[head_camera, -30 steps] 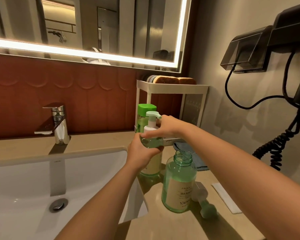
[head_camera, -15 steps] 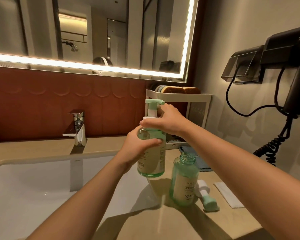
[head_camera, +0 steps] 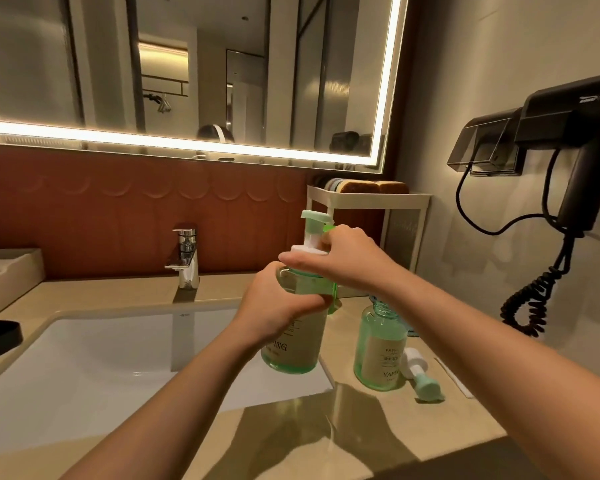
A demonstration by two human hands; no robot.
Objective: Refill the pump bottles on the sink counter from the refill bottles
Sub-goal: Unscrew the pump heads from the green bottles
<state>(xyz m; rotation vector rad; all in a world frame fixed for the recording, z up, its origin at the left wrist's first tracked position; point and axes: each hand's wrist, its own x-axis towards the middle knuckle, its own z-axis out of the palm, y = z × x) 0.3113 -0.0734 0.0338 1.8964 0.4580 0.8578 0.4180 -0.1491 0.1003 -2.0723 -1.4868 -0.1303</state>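
Where desk [head_camera: 361, 427] runs nearest, loose pump [head_camera: 423, 379] lies on side just beside open bottle [head_camera: 378, 355], upright, capless. Left of it, left grip [head_camera: 278, 306] wrapped round shoulder of pump bottle [head_camera: 295, 348], upright at right rim of sink [head_camera: 84, 368]. Right grip [head_camera: 350, 261] curled over same bottle's pump collar from above. Farther back: tap [head_camera: 186, 258], shelf [head_camera: 368, 199], hair dryer [head_camera: 575, 161] on right wall.

- The pump bottle [head_camera: 293, 344], held over the right edge of the sink [head_camera: 84, 358], showed "PING" on its label, the letters before hidden.
- The open bottle [head_camera: 378, 355], right of the sink, read "YAP"; its smaller print was illegible.
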